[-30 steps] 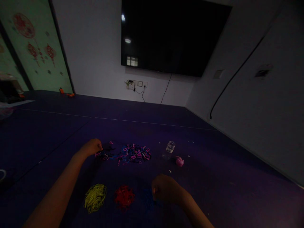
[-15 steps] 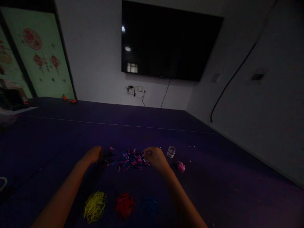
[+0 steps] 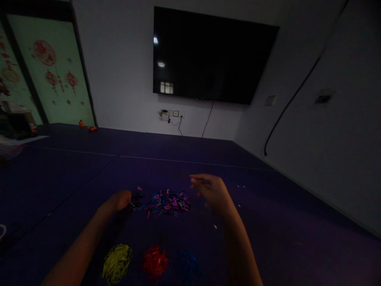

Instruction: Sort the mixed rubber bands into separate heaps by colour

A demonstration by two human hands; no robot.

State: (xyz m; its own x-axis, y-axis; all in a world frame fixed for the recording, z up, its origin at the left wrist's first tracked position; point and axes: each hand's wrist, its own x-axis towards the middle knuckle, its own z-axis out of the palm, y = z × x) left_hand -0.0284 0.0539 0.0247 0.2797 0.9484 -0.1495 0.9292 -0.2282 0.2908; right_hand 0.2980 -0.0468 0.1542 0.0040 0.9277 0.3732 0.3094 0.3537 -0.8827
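Pinched nearly to a point, the right hand [image 3: 212, 190] has its thumb and index fingertips close together; I cannot tell whether anything is between them. Curled inward, the left hand [image 3: 122, 200] rests at the edge of the mixed heap [image 3: 169, 202], its fingertips too dark to show what they hold.

Take that heap as the clock's centre, twelve pointing away from the person. At one o'clock, far back, hangs the wall screen [image 3: 208, 59]; below it spreads the purple surface [image 3: 133, 171]. On this lies the heap of pink, blue and dark bands, the left hand at nine.

Half a second ago the right hand was on the heap's three o'clock edge; now it is lifted clear toward two. I judge that contact there has ended, while the many bands remaining suggest the work is far from finished.

Nearer the person sit the yellow pile [image 3: 117, 264] at seven, the red pile [image 3: 155, 262] just past six and the blue pile [image 3: 189, 263] at five. Smallest are a stray pink band [image 3: 139, 188] at ten and a white scrap [image 3: 215, 227] at four.
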